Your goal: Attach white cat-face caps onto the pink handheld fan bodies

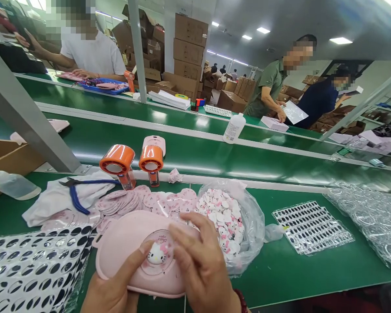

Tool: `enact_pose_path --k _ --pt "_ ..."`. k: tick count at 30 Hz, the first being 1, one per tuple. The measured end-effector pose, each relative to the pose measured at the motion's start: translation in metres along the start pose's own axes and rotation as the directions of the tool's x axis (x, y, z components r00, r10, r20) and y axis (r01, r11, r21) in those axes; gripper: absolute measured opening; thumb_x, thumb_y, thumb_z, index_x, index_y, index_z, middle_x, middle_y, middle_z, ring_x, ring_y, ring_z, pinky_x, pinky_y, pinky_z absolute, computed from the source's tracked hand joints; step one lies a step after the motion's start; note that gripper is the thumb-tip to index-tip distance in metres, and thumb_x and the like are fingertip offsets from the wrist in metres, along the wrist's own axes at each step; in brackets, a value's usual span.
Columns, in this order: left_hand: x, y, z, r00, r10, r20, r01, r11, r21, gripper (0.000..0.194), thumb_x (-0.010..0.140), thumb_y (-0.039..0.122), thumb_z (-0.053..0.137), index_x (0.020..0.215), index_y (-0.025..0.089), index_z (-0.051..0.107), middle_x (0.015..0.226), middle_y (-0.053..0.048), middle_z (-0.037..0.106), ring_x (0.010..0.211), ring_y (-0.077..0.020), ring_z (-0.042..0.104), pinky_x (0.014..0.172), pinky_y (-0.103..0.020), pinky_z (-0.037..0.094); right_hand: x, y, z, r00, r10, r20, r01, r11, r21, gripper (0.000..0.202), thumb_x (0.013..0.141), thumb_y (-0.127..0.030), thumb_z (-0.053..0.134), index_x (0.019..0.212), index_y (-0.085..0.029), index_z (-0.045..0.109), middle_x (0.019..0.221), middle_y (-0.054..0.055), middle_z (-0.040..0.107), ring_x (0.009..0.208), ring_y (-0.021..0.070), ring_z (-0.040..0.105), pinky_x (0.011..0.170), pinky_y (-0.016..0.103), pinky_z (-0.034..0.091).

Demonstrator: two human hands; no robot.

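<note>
In the head view, a pink oval case (124, 243) is tilted up above the bench. At its middle sits a round clear-edged disc (164, 238) with printed pink lettering and a raised white cat-face ornament (157, 253). My left hand (112, 284) grips the case's lower left, its thumb pressed beside the ornament. My right hand (207, 265) is on the right part of the case, fingers bent and touching the disc's right edge. Whether it pinches anything small is hidden. Behind the case lie pink printed discs (117, 202) and a plastic bag (252, 221) full of cat-face ornaments (223, 213).
Sticker sheets with black ovals lie left (29, 269) and right (313, 226). Pliers (74, 195) rest on a white cloth (45, 200). Two orange handheld fans (117, 160) stand behind, near a white bottle (234, 128). Clear plastic rings (371, 217) fill the far right. Other people work across the bench.
</note>
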State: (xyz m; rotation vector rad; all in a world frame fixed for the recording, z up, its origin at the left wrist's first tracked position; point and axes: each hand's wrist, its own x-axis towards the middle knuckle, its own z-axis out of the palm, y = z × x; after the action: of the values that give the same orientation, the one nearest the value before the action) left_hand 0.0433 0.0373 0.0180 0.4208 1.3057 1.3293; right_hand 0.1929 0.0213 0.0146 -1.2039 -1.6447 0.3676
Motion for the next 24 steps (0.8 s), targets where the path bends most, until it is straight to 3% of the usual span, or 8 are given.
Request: enact_pose_path --k 2,4,8,13,17,20,24 --pt "-0.002 0.005 0.005 0.998 -0.069 -0.013 0.068 0.997 -0.047 0.067 0.046 0.02 0.095 0.109 0.032 0.074 0.129 0.001 0.073 0.136 -0.0289 0.055 0.088 -0.022 0.06 0.005 0.002 -0.005 0.974 0.217 0.069 -0.225 0.965 0.136 0.036 0.098 -0.035 0.062 0.132 -0.027 0.069 0.134 0.009 0.066 0.124 0.0257 0.062 0.108 0.045 0.052" --pt "-0.004 0.008 0.011 0.993 -0.115 -0.008 0.115 0.991 -0.069 0.074 0.044 0.019 0.097 0.113 0.032 0.073 0.129 -0.001 0.073 0.134 -0.0313 0.057 0.084 -0.024 0.063 0.01 0.004 -0.007 0.914 0.371 0.164 -0.4 0.891 0.215 0.042 0.091 -0.038 0.071 0.131 -0.023 0.07 0.128 0.009 0.071 0.12 0.0268 0.066 0.107 0.043 0.052" --pt "-0.006 0.011 0.017 0.977 -0.211 0.025 0.213 0.971 -0.109 0.075 0.047 0.025 0.098 0.118 0.03 0.072 0.127 -0.005 0.074 0.128 -0.0368 0.061 0.079 -0.032 0.067 0.016 0.005 -0.005 0.836 0.5 0.229 -0.547 0.794 0.265 0.039 0.083 -0.034 0.075 0.12 -0.022 0.076 0.121 0.006 0.075 0.115 0.0281 0.07 0.106 0.043 0.053" --pt "-0.01 0.01 0.011 0.973 -0.228 0.048 0.231 0.969 -0.087 0.073 0.054 0.03 0.096 0.122 0.036 0.07 0.128 -0.002 0.074 0.124 -0.0381 0.064 0.076 -0.037 0.068 0.019 0.006 -0.005 0.803 0.549 0.231 -0.595 0.763 0.254 0.039 0.081 -0.034 0.074 0.118 -0.02 0.077 0.12 0.007 0.076 0.114 0.0292 0.07 0.107 0.046 0.052" --pt "-0.012 0.011 0.011 0.978 -0.203 0.051 0.206 0.977 -0.053 0.076 0.051 0.022 0.094 0.121 0.038 0.07 0.131 0.001 0.072 0.126 -0.0364 0.063 0.077 -0.034 0.067 0.019 0.005 -0.008 0.844 0.484 0.23 -0.532 0.81 0.247 0.039 0.085 -0.039 0.073 0.12 -0.022 0.076 0.118 0.006 0.076 0.112 0.0273 0.07 0.106 0.044 0.052" --pt "-0.012 0.013 0.013 0.977 -0.215 0.003 0.214 0.973 -0.092 0.086 0.042 0.008 0.091 0.12 0.037 0.069 0.128 0.002 0.073 0.126 -0.0356 0.063 0.074 -0.031 0.067 0.02 0.0 -0.01 0.877 0.411 0.25 -0.461 0.865 0.197 0.051 0.079 -0.045 0.08 0.125 -0.024 0.072 0.119 0.006 0.073 0.111 0.0275 0.068 0.104 0.044 0.052" --pt "-0.012 0.015 0.015 0.973 -0.226 -0.044 0.219 0.967 -0.132 0.089 0.037 0.003 0.087 0.118 0.036 0.069 0.125 0.002 0.074 0.127 -0.0347 0.062 0.068 -0.026 0.066 0.023 -0.005 -0.013 0.875 0.391 0.286 -0.436 0.893 0.113 0.061 0.074 -0.041 0.086 0.129 -0.023 0.068 0.12 0.006 0.069 0.113 0.0283 0.064 0.103 0.047 0.05"
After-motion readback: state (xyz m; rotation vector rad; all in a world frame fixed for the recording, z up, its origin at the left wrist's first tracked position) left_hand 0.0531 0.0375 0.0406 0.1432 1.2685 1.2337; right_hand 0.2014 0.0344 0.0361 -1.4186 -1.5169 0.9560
